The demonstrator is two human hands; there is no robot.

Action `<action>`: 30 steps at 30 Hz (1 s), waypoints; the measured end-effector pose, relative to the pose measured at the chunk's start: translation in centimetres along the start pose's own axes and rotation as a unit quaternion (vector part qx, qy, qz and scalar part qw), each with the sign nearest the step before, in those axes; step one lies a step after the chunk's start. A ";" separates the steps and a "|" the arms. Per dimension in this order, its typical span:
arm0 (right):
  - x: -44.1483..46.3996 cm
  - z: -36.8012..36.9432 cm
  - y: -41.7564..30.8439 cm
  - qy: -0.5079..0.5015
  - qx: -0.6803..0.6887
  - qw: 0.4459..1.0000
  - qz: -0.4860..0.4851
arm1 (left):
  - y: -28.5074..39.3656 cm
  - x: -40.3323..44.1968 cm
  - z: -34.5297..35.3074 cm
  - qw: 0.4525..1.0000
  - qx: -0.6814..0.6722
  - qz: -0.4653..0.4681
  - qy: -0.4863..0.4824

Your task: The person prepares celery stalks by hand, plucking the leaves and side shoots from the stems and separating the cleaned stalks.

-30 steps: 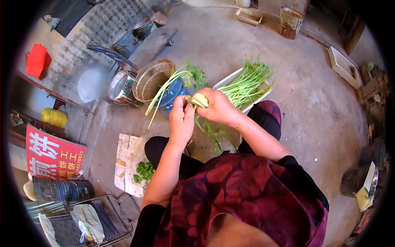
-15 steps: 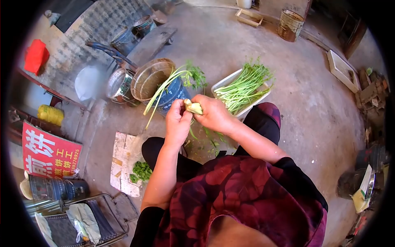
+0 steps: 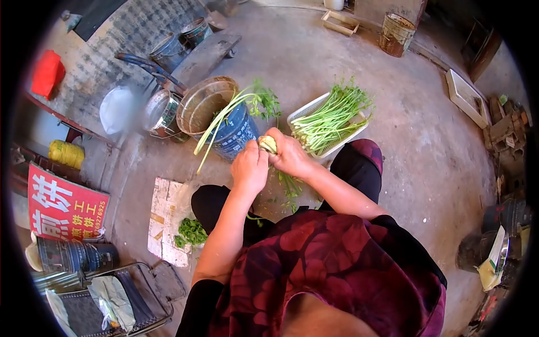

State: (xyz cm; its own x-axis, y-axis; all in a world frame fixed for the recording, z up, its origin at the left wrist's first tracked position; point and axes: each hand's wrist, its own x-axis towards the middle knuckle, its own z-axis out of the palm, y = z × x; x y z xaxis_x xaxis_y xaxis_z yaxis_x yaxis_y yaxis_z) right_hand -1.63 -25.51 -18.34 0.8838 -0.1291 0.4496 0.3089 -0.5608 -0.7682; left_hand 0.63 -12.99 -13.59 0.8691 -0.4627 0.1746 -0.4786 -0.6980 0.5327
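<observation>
My right hand (image 3: 290,156) is wrapped around a bunch of celery (image 3: 268,144), whose pale cut base points up and away from me. Pressed against its left side is my left hand (image 3: 250,167), fingers closed on the celery, though the exact grip is hidden. Just beyond my hands stands a blue bucket (image 3: 236,137) with a brown rim; a few long celery stalks (image 3: 218,126) lie across that rim, leaves to the right. To the right, a white plastic basket (image 3: 330,150) is filled with trimmed celery (image 3: 331,121).
Loose green leaves (image 3: 291,191) lie on the floor between my feet. A leaf pile (image 3: 191,232) rests by a flattened cardboard sheet (image 3: 164,216) on the left. Behind the bucket are a metal pail (image 3: 163,112) and a flat trolley (image 3: 208,59). A red sign (image 3: 67,205) leans farther left.
My left hand has turned over, knuckles up, and dropped slightly toward me. The celery's pale end has shifted a little within my right hand. The bucket and basket have stayed put.
</observation>
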 end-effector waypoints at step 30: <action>1.2 -3.5 -3.9 -0.079 0.402 0.897 0.163 | 0.4 -0.6 -1.6 0.842 -0.521 -0.080 0.115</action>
State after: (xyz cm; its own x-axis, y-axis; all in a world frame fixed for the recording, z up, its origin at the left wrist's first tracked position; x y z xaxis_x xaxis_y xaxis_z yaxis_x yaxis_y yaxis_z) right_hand -3.02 -26.39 -13.23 0.9924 -0.0250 0.1204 0.1227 0.2659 -0.9562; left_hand 0.14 -12.11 -12.20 0.9706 -0.2070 0.1228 -0.0874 0.1723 0.9812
